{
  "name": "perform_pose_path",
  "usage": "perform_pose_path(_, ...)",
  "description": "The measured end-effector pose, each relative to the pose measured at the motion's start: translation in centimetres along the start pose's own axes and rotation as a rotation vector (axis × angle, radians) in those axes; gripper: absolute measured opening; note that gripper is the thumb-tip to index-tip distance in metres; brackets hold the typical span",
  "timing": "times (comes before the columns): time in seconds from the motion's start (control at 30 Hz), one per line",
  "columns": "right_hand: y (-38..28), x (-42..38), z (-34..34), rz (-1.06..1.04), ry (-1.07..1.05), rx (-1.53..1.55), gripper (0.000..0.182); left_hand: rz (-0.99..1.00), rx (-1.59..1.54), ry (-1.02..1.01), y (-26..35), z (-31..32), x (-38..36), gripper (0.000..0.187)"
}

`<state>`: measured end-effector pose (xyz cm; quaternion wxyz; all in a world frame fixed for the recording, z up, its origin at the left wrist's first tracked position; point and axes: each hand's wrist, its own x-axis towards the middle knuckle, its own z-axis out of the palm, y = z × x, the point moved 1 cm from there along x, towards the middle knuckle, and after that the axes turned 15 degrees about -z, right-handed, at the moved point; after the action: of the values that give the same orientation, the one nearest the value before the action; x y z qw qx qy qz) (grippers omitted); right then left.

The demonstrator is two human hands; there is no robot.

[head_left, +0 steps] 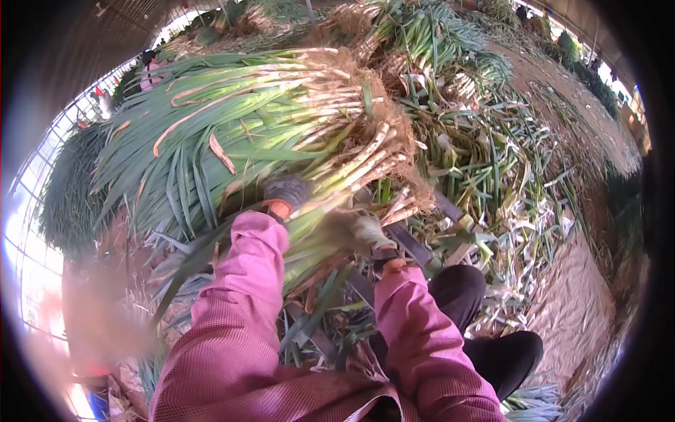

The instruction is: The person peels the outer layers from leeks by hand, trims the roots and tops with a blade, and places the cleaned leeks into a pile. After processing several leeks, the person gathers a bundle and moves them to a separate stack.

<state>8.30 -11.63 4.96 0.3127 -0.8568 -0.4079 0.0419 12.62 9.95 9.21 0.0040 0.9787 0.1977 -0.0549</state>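
A big heap of green onions [302,105] lies before me, leaves to the left and rooty white ends to the right. My left hand [287,190], in a dark grey glove, is closed around stalks at the heap's near side. My right hand [360,231], in a pale glove, is over loose stalks [309,228] closer to me; motion smears its fingers, so I cannot tell whether they grip. Just beyond the right hand, a few short root ends [402,205] stick out.
Cut leaves and peelings [492,169] cover the ground on the right, beside a brown sheet [573,288]. More bunches [436,42] are piled at the back. Dark bars [411,243] pass under the stalks. My bent knee [457,292] is at the lower right. Another person [150,70] is far left.
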Motion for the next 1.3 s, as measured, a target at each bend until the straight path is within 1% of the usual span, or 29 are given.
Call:
perform_pose_path(0.07,-1.4,-2.6,-1.7,-0.034,-0.051,-0.053,0.039,-0.037,-0.035,-0.024,1.9,-0.5,-3.1,0.055)
perform_pose_path(0.13,-2.6,-4.0,-2.9,0.075,-0.295,-0.079,0.056,-0.042,-0.064,-0.04,3.1,0.1,-5.4,0.056)
perform_pose_path(0.17,2.7,-5.2,2.0,-0.03,-0.219,-0.129,0.053,0.005,-0.068,-0.068,3.3,-0.1,-6.5,0.064)
perform_pose_path(0.27,-0.6,-10.7,0.7,0.099,0.023,-0.321,0.046,0.025,0.027,0.085,3.1,2.5,-7.6,0.072)
perform_pose_path(0.3,-1.7,-13.3,-0.7,0.064,0.159,-0.366,0.045,-0.021,0.043,-0.053,3.0,1.9,-7.3,0.08)
perform_pose_path(0.33,-3.0,-16.6,-2.4,0.028,0.286,-0.408,0.043,-0.022,0.056,0.017,2.5,2.3,-7.4,0.078)
perform_pose_path(0.4,-5.5,-22.4,-5.9,0.282,0.304,-0.418,0.037,0.038,0.007,-0.031,1.3,2.2,-8.8,0.078)
perform_pose_path(0.43,-4.8,-25.9,-5.3,0.386,0.442,-0.415,0.035,0.1,-0.019,0.009,1.1,2.7,-9.7,0.074)
perform_pose_path(0.47,-3.9,-29.6,-4.4,0.488,0.58,-0.416,0.032,0.126,0.019,0.157,0.9,4.2,-10.4,0.072)
perform_pose_path(0.5,-2.9,-32.1,-3.2,0.69,0.394,-0.348,0.03,0.157,0.054,0.31,0.8,6.3,-10.9,0.07)
perform_pose_path(0.57,-0.5,-37.0,0.7,1.081,0.017,-0.192,0.028,0.205,0.173,0.468,2.0,7.5,-13.6,0.068)
perform_pose_path(0.6,1.6,-40.2,5.1,1.038,-0.001,-0.051,0.027,0.222,0.232,0.551,2.6,8.1,-15.0,0.068)
perform_pose_path(0.63,4.2,-43.3,10.7,0.898,-0.09,-0.018,0.026,0.291,0.255,0.613,3.3,7.3,-17.5,0.068)
perform_pose_path(0.67,4.1,-44.6,12.6,0.857,-0.167,0.037,0.024,0.355,0.276,0.68,4.1,6.9,-19.6,0.069)
perform_pose_path(0.7,3.9,-44.9,13.3,0.854,-0.233,0.033,0.023,0.39,0.247,0.63,4.9,7.4,-21.5,0.061)
perform_pose_path(0.77,4.0,-44.7,14.6,0.851,-0.334,-0.014,0.02,0.336,0.115,-0.002,7.1,5.7,-26.2,0.057)
perform_pose_path(0.8,4.3,-44.2,14.9,0.846,-0.367,-0.04,0.019,0.3,0.078,0.04,6.7,7.3,-27.4,0.056)
perform_pose_path(0.87,4.7,-43.4,14.9,0.824,-0.439,-0.102,0.017,0.232,0.0,0.133,5.4,12.5,-28.6,0.054)
perform_pose_path(0.93,5.0,-42.9,13.3,0.754,-0.532,-0.181,0.016,0.244,0.063,0.344,4.0,16.2,-28.1,0.052)
perform_pose_path(0.97,4.7,-42.7,11.9,0.649,-0.617,-0.259,0.016,0.252,0.095,0.446,3.4,17.0,-27.8,0.051)
perform_pose_path(1.03,3.5,-42.5,7.8,0.378,-0.74,-0.449,0.016,0.206,0.034,0.336,3.2,16.4,-27.1,0.051)
perform_pose_path(1.07,3.0,-44.3,6.7,0.253,-0.424,-0.571,0.013,0.183,0.006,0.279,3.2,16.2,-26.8,0.05)
perform_pose_path(1.1,1.0,-44.3,4.2,0.652,0.003,0.0,0.01,0.232,0.073,0.437,3.5,15.8,-26.6,0.037)
perform_pose_path(1.13,-1.9,-43.6,1.2,0.99,0.458,0.59,0.01,0.261,0.109,0.536,3.6,15.5,-26.4,0.037)
perform_pose_path(1.17,-4.6,-42.5,-0.8,0.93,0.48,0.401,0.01,0.289,0.11,0.508,3.6,15.3,-26.4,0.038)
perform_pose_path(1.2,-5.2,-43.1,-1.0,0.816,0.504,0.28,0.009,0.311,0.094,0.385,3.6,14.9,-26.4,0.038)
perform_pose_path(1.23,-6.0,-44.1,-0.7,0.703,0.524,0.159,0.009,0.332,0.042,0.13,3.8,14.4,-26.0,0.038)
perform_pose_path(1.27,-7.6,-44.0,-1.4,0.686,0.482,-0.005,0.007,0.328,-0.023,-0.176,4.2,13.6,-25.4,0.038)
perform_pose_path(1.3,-9.2,-43.9,-2.1,0.675,0.444,-0.173,0.006,0.312,-0.107,-0.42,5.2,12.2,-24.7,0.038)
